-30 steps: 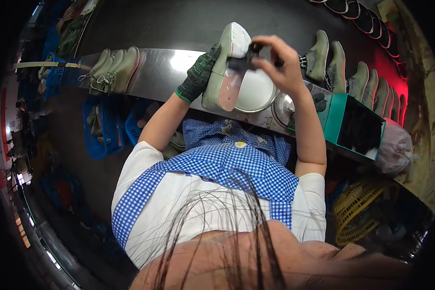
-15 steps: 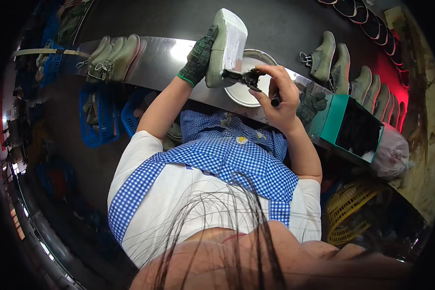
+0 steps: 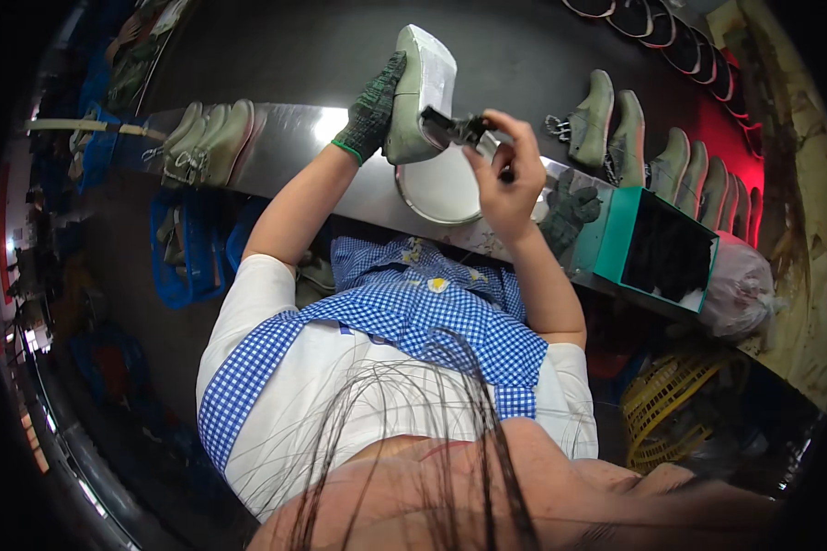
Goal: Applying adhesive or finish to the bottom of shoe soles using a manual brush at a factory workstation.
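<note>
My left hand point(image 3: 369, 115), in a dark green knitted glove, is closed round an olive-green shoe point(image 3: 408, 115) raised over the bench. Its sole, coated whitish, faces right, and the heel end points down toward me. Between the bare fingers of my right hand point(image 3: 513, 174) is a dark brush point(image 3: 455, 127), whose head lies at the sole's edge near the heel; whether it touches I cannot tell. Just below them stands a round pan point(image 3: 412, 208) of white liquid, partly hidden by the shoe and my right hand.
Several green shoes stand at the left point(image 3: 227, 147) and the right point(image 3: 593, 119). Right of the pan lie a dark glove point(image 3: 570, 216) and a teal box point(image 3: 619, 241). Dark shoe parts point(image 3: 657, 26) line the far right. Blue baskets point(image 3: 182, 289) sit below the bench.
The brush has moved up along the sole from the heel's lower end, and its head is tilted differently. My left hand still holds the shoe. The whole view has shifted slightly.
</note>
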Available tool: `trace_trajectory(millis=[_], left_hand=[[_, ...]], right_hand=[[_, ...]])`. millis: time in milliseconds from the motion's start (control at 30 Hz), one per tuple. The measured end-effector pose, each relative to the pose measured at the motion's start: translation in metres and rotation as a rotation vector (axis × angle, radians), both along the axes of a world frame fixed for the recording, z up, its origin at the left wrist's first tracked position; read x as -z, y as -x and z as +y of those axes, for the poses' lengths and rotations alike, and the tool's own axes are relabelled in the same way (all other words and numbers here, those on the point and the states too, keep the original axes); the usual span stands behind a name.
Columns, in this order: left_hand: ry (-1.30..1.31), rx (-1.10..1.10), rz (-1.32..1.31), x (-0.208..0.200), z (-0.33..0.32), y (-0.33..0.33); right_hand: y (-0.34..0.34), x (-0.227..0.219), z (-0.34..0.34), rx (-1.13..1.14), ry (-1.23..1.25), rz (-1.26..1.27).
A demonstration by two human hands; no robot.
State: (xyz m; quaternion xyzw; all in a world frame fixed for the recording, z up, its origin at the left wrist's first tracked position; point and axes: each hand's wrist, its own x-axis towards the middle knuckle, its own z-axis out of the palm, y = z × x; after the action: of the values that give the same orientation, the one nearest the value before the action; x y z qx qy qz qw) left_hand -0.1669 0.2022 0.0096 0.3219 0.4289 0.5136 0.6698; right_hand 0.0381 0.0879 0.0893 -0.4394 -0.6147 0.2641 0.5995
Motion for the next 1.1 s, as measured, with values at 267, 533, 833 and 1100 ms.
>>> trace_trajectory(millis=[267,533,833,1100], left_hand=[[0.081,0.338,0.409,-0.028,0.075,-0.089],[-0.168,0.705,0.679,-0.023,0.097,-0.214],[-0.612,0.648,1.183,0.008,0.14,-0.092],[-0.041,-0.354,2.283,0.053,0.003,0.24]], right_hand=[[-0.06,0.029,-0.028,0.155,-0.023,-0.111],[-0.098,0.044,-0.064,0.388,0.097,-0.001],[-0.081,0.049,-0.052,0.311,0.103,-0.072],[-0.056,0.038,-0.042,0.108,0.241,-0.063]])
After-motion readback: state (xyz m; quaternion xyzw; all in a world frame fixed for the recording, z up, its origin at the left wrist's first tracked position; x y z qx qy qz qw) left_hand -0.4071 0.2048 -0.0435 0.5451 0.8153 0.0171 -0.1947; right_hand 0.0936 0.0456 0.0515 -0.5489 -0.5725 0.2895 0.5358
